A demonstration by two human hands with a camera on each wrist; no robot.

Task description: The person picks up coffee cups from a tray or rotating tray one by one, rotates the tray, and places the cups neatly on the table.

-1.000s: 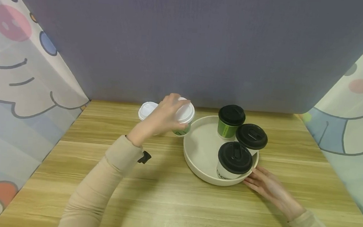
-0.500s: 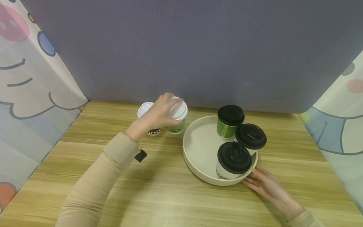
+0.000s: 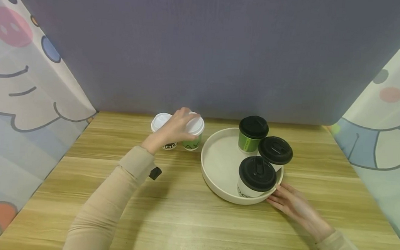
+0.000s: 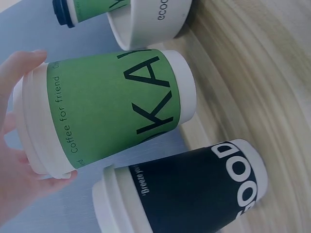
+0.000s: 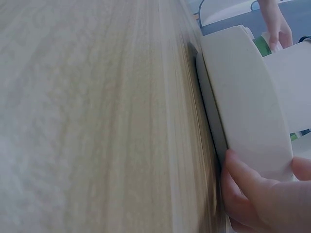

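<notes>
My left hand [image 3: 175, 128] grips a green paper coffee cup [image 3: 192, 143] by its white lid [image 4: 35, 121], thumb on one side and fingers on the other. That cup is upright, its base at or very near the tabletop. Close beside it on the left stands a black paper cup [image 4: 189, 187] with a white lid [image 3: 160, 121], partly covered by my hand in the head view. My right hand [image 3: 298, 210] holds the near right edge of a round cream tray [image 3: 217, 172], fingers against its outer wall and underside, thumb at the rim [image 5: 292, 167].
Inside the tray, towards its right, stand a green cup [image 3: 248, 143] with a black lid and two white cups, one with a black lid [image 3: 275, 150] behind, the other with a black lid [image 3: 257, 173] in front. A grey panel [image 3: 205, 55] rises behind the wooden table [image 3: 193, 225].
The green cup in my left hand has moved left, away from the tray, and then lower, beside the black cup. My right hand has kept its hold on the tray, which stays about where it was.
</notes>
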